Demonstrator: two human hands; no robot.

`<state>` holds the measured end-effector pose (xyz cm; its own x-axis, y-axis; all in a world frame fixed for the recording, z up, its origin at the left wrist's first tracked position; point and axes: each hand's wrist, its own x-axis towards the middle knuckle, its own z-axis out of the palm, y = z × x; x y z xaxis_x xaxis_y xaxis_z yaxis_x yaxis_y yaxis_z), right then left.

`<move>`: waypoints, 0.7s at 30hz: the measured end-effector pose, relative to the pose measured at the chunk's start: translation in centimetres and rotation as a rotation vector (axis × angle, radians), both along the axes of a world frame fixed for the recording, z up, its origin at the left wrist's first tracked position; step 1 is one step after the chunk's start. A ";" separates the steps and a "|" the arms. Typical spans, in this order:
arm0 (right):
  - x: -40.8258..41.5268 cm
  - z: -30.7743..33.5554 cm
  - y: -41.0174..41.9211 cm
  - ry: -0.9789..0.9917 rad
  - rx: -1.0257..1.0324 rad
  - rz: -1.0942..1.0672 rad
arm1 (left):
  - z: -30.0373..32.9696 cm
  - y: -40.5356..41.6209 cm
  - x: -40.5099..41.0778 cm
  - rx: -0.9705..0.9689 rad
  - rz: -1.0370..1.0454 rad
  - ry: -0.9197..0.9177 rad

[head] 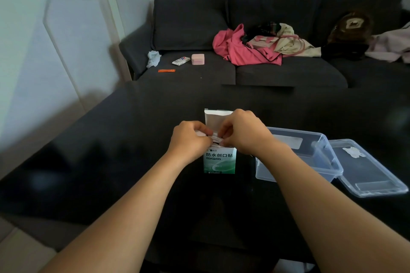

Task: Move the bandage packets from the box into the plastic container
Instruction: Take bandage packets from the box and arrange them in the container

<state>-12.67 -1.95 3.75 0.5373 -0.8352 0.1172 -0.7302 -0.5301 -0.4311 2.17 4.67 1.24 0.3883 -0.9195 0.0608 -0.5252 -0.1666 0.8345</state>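
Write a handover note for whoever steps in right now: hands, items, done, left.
Left hand: grip pinching white bandage packets at the mouth of the box.
Right hand: grip pinching the same packets from the other side.
Box stands upright on the dark table, top flap open.
Plastic container sits right of the box, open; its lid lies beside it, further right.
Done: box opened, packets grasped.
Left: lift packets out and place them in the container; whether it holds any yet is unclear.

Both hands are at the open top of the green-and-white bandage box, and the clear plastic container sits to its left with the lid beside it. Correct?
Not quite. In the head view the clear plastic container sits to the right of the bandage box, not the left, its lid beside it. The left hand and right hand are at the box's open top.
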 end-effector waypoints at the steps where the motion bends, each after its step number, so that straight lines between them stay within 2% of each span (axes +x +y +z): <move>1: 0.1 -0.1 0.0 0.001 -0.016 -0.011 | -0.1 0.0 0.0 -0.002 0.012 0.017; 7: 0.2 -0.3 -0.2 0.028 -0.061 -0.025 | -0.4 -0.4 0.2 -0.017 0.034 0.068; 12: 0.3 -0.5 -0.3 0.019 -0.091 -0.008 | -0.7 -0.3 -0.1 -0.077 0.058 -0.035; 21: 0.6 -1.0 -0.1 0.010 -0.113 0.011 | -0.3 -0.3 0.0 -0.016 0.020 0.037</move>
<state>-12.07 -2.10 2.77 0.5484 -0.8107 0.2049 -0.7279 -0.5834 -0.3603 2.20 4.37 0.98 0.4087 -0.9107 0.0603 -0.4904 -0.1634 0.8561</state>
